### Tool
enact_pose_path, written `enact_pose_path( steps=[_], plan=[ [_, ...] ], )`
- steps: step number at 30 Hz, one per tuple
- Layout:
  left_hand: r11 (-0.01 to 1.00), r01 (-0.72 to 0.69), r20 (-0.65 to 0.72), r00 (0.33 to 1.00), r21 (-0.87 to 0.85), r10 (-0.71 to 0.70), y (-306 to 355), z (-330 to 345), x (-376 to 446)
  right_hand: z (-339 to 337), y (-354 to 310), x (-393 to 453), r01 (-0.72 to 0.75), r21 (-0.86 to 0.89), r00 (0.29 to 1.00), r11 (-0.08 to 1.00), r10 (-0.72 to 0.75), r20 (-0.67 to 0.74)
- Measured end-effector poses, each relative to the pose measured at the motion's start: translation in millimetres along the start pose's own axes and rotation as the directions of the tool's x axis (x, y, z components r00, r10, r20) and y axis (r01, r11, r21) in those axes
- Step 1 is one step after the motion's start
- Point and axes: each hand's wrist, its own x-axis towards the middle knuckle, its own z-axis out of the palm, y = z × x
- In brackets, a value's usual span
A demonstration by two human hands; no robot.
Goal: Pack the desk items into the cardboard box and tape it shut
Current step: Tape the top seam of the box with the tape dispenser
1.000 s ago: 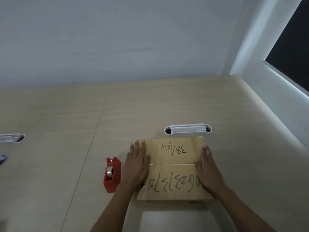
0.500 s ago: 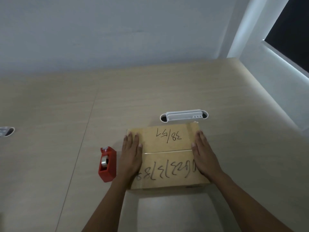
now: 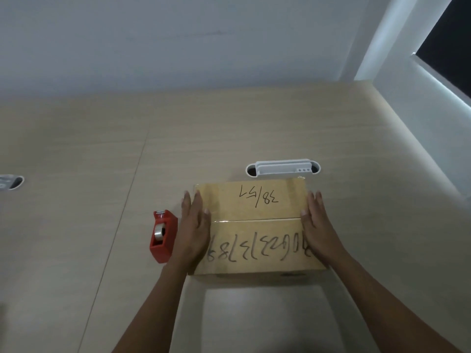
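Observation:
A closed cardboard box point(image 3: 254, 207) with black handwritten numbers sits on the desk in front of me. Clear tape runs along its centre seam. My left hand point(image 3: 195, 226) lies flat over the box's left edge, thumb on the top and fingers straight. My right hand point(image 3: 316, 225) lies flat along the right edge in the same way. Neither hand curls around anything. A red tape dispenser point(image 3: 163, 235) stands on the desk just left of my left hand, not touching it.
A white cable port point(image 3: 283, 168) is set into the wooden desk point(image 3: 102, 174) right behind the box. Another port point(image 3: 10, 183) shows at the far left edge. A wall rises behind the desk, and a window ledge runs along the right.
Both hands have slid outward from the top of the box to its left and right edges. The box and the dispenser stay where they were.

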Motion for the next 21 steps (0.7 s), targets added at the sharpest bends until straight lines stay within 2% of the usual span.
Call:
enact_pose_path(
  steps=[5, 11, 21],
  plan=[
    [0.981, 0.123, 0.054, 0.992, -0.147, -0.117, -7.1, 0.9, -10.7, -0.6, -0.6, -4.7, -0.070, 0.111, 0.997, 0.991, 0.067, 0.036],
    [0.937, 0.176, 0.101, 0.983, -0.302, -0.152, -3.4, -2.7, -11.2, -1.2, -1.1, -6.5, -0.089, 0.269, 0.996, 0.959, 0.085, 0.026],
    [0.901, 0.247, 0.116, 0.969, -0.355, -0.220, -1.2, -4.3, -11.9, -2.8, -6.5, -7.9, -0.133, 0.340, 0.991, 0.931, 0.127, 0.038]
  ],
)
